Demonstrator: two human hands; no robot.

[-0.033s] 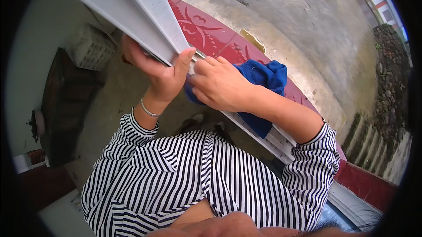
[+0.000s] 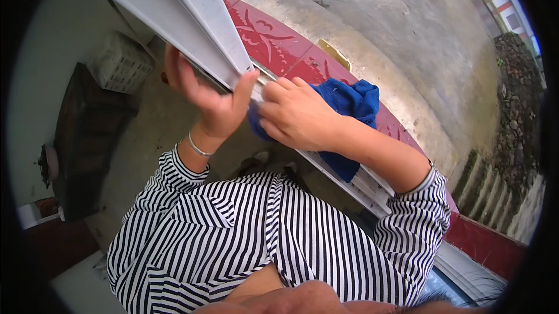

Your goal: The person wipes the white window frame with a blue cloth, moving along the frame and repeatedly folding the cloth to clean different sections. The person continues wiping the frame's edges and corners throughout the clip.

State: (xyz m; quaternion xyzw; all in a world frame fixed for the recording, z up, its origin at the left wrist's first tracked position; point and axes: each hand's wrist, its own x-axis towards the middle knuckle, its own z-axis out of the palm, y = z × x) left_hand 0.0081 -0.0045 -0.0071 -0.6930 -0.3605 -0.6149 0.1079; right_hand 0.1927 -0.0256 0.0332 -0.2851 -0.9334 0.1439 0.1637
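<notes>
A white window frame [image 2: 174, 20] slants down from the upper left, its lower end at the sill track. My left hand [image 2: 215, 104], with a silver bangle at the wrist, is closed round that lower end. Its thumb lies against the near edge, while the other fingers reach behind and look slightly blurred. Just to the right, my right hand [image 2: 300, 113] is closed on a blue cloth [image 2: 346, 101], pressing it onto the white sill track [image 2: 372, 189]. Part of the cloth shows under the fingers, and the rest drapes over the track and the red tiles.
Red patterned tiles [image 2: 276, 37] line the ledge beyond the track. A yellowish piece [image 2: 334, 54] lies at their outer edge, with concrete ground [image 2: 384, 17] past it. Indoors at left are a dark piece of furniture [image 2: 87, 139] and a pale box [image 2: 122, 64].
The lower end of the window frame has shifted slightly right. My left hand has moved a little right and down, its fingers looser. My right hand has barely moved.
</notes>
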